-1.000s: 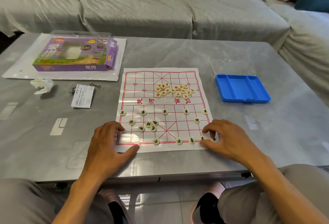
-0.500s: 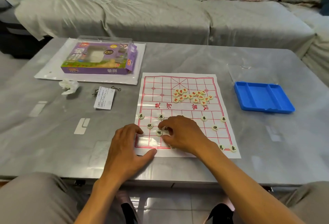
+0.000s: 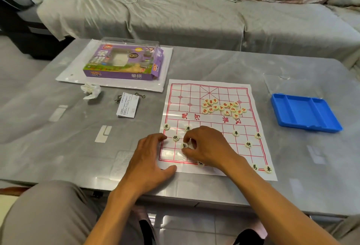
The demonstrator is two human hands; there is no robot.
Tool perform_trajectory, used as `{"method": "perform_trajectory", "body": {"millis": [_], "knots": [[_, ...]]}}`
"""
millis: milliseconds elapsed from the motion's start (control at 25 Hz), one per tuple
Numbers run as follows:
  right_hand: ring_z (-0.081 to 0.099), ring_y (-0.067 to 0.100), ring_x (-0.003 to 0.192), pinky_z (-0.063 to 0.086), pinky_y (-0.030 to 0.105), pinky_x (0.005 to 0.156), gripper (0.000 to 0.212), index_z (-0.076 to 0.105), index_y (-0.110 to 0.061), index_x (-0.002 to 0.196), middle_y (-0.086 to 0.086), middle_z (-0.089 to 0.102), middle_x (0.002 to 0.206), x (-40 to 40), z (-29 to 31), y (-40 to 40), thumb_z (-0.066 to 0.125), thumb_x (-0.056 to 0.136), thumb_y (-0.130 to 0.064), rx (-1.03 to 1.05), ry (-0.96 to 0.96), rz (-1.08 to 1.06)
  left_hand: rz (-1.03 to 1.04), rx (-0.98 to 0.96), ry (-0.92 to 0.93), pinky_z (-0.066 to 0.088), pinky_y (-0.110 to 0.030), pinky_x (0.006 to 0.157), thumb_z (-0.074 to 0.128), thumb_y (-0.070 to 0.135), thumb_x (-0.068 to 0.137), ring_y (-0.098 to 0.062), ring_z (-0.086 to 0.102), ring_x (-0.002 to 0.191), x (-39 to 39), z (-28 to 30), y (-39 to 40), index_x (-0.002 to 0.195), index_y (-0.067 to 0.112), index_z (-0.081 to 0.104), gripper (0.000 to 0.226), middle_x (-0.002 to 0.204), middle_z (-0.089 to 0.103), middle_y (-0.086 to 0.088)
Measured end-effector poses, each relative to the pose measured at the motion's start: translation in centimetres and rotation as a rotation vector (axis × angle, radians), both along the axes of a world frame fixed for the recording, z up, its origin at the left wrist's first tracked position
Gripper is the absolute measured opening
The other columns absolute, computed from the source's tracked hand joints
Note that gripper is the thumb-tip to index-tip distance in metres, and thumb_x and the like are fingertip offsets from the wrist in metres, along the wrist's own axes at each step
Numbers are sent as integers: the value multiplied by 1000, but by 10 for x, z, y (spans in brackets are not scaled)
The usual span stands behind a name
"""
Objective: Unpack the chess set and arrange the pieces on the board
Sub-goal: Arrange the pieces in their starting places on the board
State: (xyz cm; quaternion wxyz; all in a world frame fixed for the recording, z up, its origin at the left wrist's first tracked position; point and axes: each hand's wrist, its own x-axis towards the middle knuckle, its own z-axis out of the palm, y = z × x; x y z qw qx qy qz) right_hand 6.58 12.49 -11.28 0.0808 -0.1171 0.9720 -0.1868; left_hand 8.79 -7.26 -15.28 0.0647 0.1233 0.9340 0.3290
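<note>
I see the right hand (image 3: pixel 209 147) reaching across the near left part of the board, its fingers curled down and its fingertips pinching a round cream piece with a black character (image 3: pixel 184 145); the hand covers whatever other pieces lie beneath it. The left hand (image 3: pixel 150 160) lies flat and relaxed on the near left corner of the thin white plastic board sheet with a red grid (image 3: pixel 214 128), fingers straight, thumb spread along the sheet's near edge, pressing it to the grey glossy tabletop (image 3: pixel 58 137). Just beyond the hands I make out more cream black-character discs standing on grid points: one just left of the pinched piece (image 3: pixel 175 137), two in the row above it at the left (image 3: pixel 166 127) and (image 3: pixel 188 128), two further right in the same row (image 3: pixel 236 133) and (image 3: pixel 258 135), one below them (image 3: pixel 248 144), and two at the near right corner (image 3: pixel 254 166) and (image 3: pixel 268 169). On the far half of the board, right of centre, a loose cluster of cream discs with red characters (image 3: pixel 224 107) lies bunched together, off the grid points. To the right of the board, well apart, sits a blue plastic tray with long compartments (image 3: pixel 305 113), and beyond it a clear plastic lid (image 3: pixel 282 83). To the left of the board I see a folded white printed leaflet (image 3: pixel 127 105) lying over small metal hooks, a crumpled white tissue (image 3: pixel 91 91), and farther back a purple cardboard box with a clear window (image 3: pixel 122 62) resting on a flat white plastic bag (image 3: pixel 68 75). A sofa draped in grey-green fabric (image 3: pixel 194 15) runs behind the table.
</note>
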Motion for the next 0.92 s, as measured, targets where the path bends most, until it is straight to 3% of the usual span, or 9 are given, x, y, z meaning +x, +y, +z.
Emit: {"method": "perform_trajectory", "body": {"millis": [120, 280, 480, 800, 920], "knots": [[51, 7, 81, 41, 20, 73, 31, 67, -27, 111, -5, 69, 102, 10, 1, -19, 60, 86, -45, -76, 65, 39, -45, 15, -57, 36, -22, 99, 77, 60, 63, -3, 37, 124, -2, 7, -5, 139, 46, 17, 98, 139, 32, 21], [58, 15, 85, 41, 26, 68, 27, 68, -26, 104, -1, 68, 96, 18, -5, -47, 60, 83, -42, -99, 68, 121, -82, 137, -73, 29, -5, 87, 70, 68, 55, 18, 27, 113, -1, 13, -8, 136, 62, -5, 111, 119, 27, 49], [59, 16, 84, 47, 29, 73, 27, 69, -25, 101, -1, 68, 95, 14, -9, -52, 63, 82, -42, -90, 28, 102, -59, 114, -84, 31, -16, 95, 71, 68, 54, 10, 23, 122, -1, 8, -9, 144, 51, -10, 122, 131, 33, 29], [58, 14, 82, 47, 28, 73, 32, 67, -25, 100, -2, 68, 95, 15, -8, -53, 60, 83, -51, -62, 81, 114, -51, 113, -91, 34, -17, 95, 69, 68, 54, 10, 24, 120, 0, 8, -10, 137, 62, -7, 112, 134, 33, 25], [51, 8, 82, 47, 26, 78, 31, 64, -30, 107, -10, 65, 97, 14, 0, -27, 55, 88, -53, -52, 97, -5, -33, 89, -69, 33, -17, 93, 75, 64, 60, 8, 25, 116, 3, 9, -8, 133, 63, -4, 108, 138, 31, 20]]}}
